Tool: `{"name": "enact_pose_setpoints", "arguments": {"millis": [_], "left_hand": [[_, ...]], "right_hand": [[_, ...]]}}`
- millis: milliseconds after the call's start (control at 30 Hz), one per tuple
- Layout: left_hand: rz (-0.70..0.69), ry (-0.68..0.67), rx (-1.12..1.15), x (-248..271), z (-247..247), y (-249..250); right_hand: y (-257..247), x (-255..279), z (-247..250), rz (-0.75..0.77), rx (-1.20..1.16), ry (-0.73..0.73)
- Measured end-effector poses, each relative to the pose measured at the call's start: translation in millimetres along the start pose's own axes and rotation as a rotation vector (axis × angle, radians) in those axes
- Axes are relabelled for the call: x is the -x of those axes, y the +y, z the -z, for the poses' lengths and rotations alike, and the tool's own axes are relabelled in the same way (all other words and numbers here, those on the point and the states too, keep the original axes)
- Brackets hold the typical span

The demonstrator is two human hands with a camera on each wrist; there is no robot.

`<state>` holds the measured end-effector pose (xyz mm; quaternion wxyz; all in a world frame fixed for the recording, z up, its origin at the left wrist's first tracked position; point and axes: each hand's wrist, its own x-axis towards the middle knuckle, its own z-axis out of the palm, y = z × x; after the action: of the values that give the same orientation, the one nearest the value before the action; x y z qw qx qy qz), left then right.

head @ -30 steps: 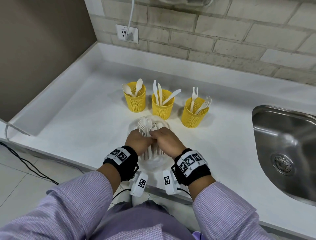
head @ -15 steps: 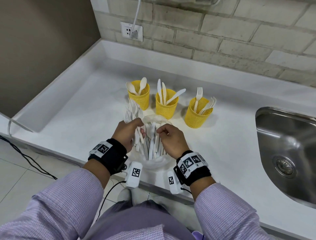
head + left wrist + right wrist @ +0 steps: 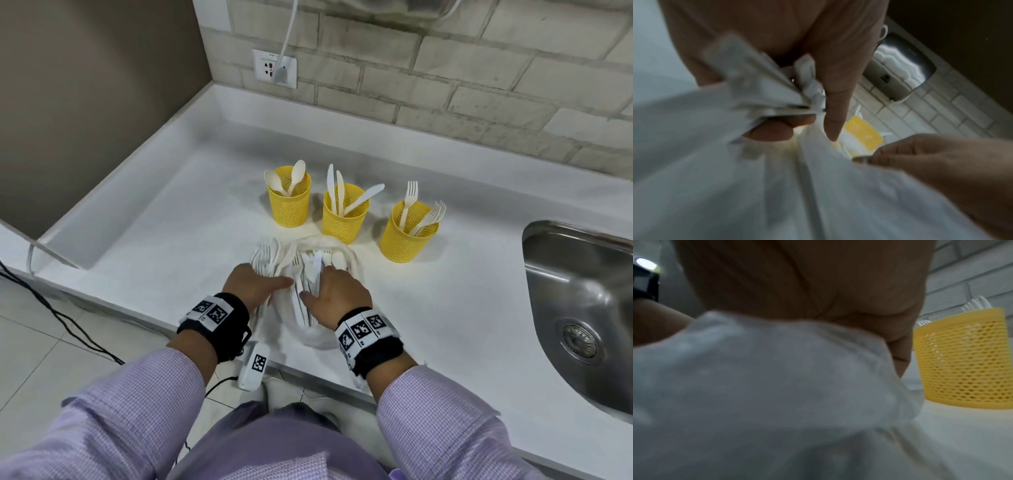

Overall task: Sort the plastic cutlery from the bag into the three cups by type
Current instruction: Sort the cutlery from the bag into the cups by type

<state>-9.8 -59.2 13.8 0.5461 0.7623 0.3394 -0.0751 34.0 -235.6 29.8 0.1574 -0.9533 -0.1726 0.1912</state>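
Left hand (image 3: 251, 284) gripping a bunch of white plastic cutlery (image 3: 265, 255); right hand (image 3: 334, 294) pinching one white plastic utensil (image 3: 317, 274) over the thin white plastic bag (image 3: 352, 260).

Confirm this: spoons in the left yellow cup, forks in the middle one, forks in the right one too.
Wrong on the middle cup: the head view shows knives in it, not forks. The left cup does hold spoons, and the right cup forks.

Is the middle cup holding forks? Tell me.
No, the middle cup holds knives; the forks stand in the right cup.
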Motion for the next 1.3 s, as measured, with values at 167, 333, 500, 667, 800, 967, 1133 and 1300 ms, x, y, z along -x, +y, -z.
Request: {"name": "enact_pose_setpoints", "arguments": {"millis": [167, 333, 500, 667, 800, 967, 1133, 1300], "left_hand": [[0.102, -0.021, 0.001, 0.7, 0.4, -0.5], [0.142, -0.048, 0.066, -2.8, 10.3, 3.7], [0.131, -0.107, 0.089, -10.1, 10.2, 3.9], [0.103, -0.159, 0.063, -13.1, 8.9, 12.1], [0.098, -0.225, 0.147, -11.6, 14.2, 22.5], [0.075, -0.329, 0.233, -12.4, 21.0, 29.0], [0.08, -0.37, 0.225, -15.6, 19.6, 26.6], [0.109, -0.384, 0.249, -17.9, 21.4, 25.6]], "right_hand": [[-4.7, -7.2, 1.7, -0.068, 0.0, 0.021], [-11.5, -13.7, 0.6, -0.115, 0.002, 0.031], [-11.2, -20.0, 2.9, -0.109, -0.003, 0.027], [-17.7, -16.8, 5.7, -0.08, -0.127, 0.13], [-26.2, -6.4, -1.5, -0.022, -0.223, 0.122], [-31.8, -4.3, -9.3, -0.03, -0.321, 0.097], [-32.0, -13.3, -19.7, -0.056, -0.161, 0.078], [-35.3, -17.6, -21.8, -0.092, -0.008, 0.112]]}}
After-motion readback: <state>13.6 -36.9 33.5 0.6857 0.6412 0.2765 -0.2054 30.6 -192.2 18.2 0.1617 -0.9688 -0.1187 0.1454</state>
